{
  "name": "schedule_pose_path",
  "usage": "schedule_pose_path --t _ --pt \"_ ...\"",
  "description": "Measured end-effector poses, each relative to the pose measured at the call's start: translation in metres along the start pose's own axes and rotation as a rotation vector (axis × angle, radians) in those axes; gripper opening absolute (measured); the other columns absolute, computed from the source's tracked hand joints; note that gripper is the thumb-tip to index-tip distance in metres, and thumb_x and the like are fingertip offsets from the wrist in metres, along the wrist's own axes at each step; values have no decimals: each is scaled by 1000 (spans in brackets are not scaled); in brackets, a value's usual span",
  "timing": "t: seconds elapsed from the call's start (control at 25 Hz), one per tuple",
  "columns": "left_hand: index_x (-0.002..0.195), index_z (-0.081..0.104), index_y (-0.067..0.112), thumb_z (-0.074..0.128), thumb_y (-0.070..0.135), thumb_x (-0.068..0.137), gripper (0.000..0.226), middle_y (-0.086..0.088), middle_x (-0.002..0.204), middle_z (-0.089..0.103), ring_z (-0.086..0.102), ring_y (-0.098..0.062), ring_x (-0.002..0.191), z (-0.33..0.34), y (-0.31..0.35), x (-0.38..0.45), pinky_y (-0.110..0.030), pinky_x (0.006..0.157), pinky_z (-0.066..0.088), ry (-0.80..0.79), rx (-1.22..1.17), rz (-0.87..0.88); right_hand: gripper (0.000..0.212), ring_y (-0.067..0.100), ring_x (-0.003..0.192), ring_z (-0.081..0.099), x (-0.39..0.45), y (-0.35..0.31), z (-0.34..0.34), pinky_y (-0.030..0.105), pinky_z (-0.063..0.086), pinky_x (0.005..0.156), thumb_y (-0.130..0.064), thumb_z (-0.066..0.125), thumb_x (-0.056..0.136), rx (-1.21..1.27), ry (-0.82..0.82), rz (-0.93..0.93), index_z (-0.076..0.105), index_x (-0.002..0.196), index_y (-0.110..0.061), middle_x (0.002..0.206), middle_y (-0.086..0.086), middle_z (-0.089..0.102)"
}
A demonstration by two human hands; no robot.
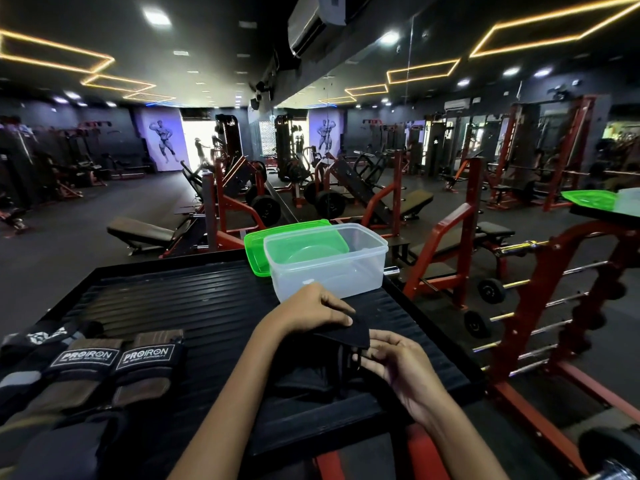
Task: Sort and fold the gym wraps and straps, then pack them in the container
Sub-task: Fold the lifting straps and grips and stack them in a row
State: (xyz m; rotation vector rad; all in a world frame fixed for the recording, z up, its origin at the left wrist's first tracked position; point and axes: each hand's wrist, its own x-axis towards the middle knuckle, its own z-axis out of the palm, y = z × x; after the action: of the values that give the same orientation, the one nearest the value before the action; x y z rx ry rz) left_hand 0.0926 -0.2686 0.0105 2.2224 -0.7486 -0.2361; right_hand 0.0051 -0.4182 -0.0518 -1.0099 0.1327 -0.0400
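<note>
A dark gym with red-framed machines, benches and yellow ceiling light strips stretches behind a black ribbed platform (194,306). At its far edge stands a clear plastic container (329,268), open on top, with a green lid (258,245) lying flat just behind and partly under it. At the near left lie 2 brown-and-black wraps (114,372) side by side, each with a label reading "PROIRON"; the smaller line beneath is too small to read. More dark straps (41,337) lie beside them. Near the platform's right front, the left hand (311,310) presses and pinches a black strap (341,336) at its folded top, while the right hand (391,358) pinches its lower edge with curled fingers.
</note>
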Motion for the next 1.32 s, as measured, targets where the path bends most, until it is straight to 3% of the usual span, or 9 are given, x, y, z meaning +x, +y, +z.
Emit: schedule_pose_path --t 0.12,0.28,0.44,0.6,0.72,0.84,0.92,1.12,1.32 --pt "96 75 12 74 11 76 21 3 91 73 58 7 71 -7 0 -2 -10 71 42 18 5 -19 29 21 59 69 1 0 -1 26 57 53 24 33 83 6 -3 42 55 101 18 72 21 68" --pt "94 76 11 73 10 75 19 4 78 69 54 11 56 -15 12 -5 -4 56 39 45 130 -58 26 19 58 69 3 -1 -2 22 56 53 23 37 82 -25 14 73 61 89 14 67 18 68" --pt "92 77 21 71 24 73 20 2 89 73 64 -12 81 -12 32 -8 -21 67 46 74 482 -82 23 17 59 69 2 -1 0 21 56 54 19 43 83 -47 25 78 64 79 12 69 18 69" --pt "99 72 15 69 30 74 29 -7 103 68 62 -26 96 4 50 1 -28 69 43 86 719 -53 16 20 64 70 4 0 0 22 57 57 15 48 84 -40 27 90 63 84 15 75 22 70" --pt "98 73 15 70 28 74 27 -6 102 69 62 -25 95 4 51 4 -28 70 44 37 668 -52 15 14 57 68 6 0 -2 21 56 55 14 46 86 -34 15 105 61 84 11 66 15 69" --pt "93 76 18 71 27 74 22 -3 96 72 64 -21 91 -2 38 4 -29 76 49 -24 556 -57 13 5 39 51 6 -1 -3 19 53 50 7 53 84 -62 -14 140 56 77 -4 46 0 54" --pt "93 76 19 71 26 74 20 -1 95 73 64 -18 91 -2 29 3 -30 81 51 -52 490 -52 16 6 41 43 8 1 -2 20 51 49 2 61 79 -75 -10 157 54 74 -11 50 -1 46" --pt "92 77 13 74 18 73 19 -2 95 74 65 -16 93 -2 18 6 -34 90 51 -151 343 -70 29 19 57 51 14 2 -2 24 55 50 14 32 80 22 57 189 53 88 -5 70 12 54" --pt "98 75 17 71 21 76 23 1 101 73 64 -14 95 5 21 8 -27 87 50 -175 418 -21 39 11 45 61 10 0 -2 26 56 51 23 33 80 -131 40 199 51 95 -8 64 8 65"
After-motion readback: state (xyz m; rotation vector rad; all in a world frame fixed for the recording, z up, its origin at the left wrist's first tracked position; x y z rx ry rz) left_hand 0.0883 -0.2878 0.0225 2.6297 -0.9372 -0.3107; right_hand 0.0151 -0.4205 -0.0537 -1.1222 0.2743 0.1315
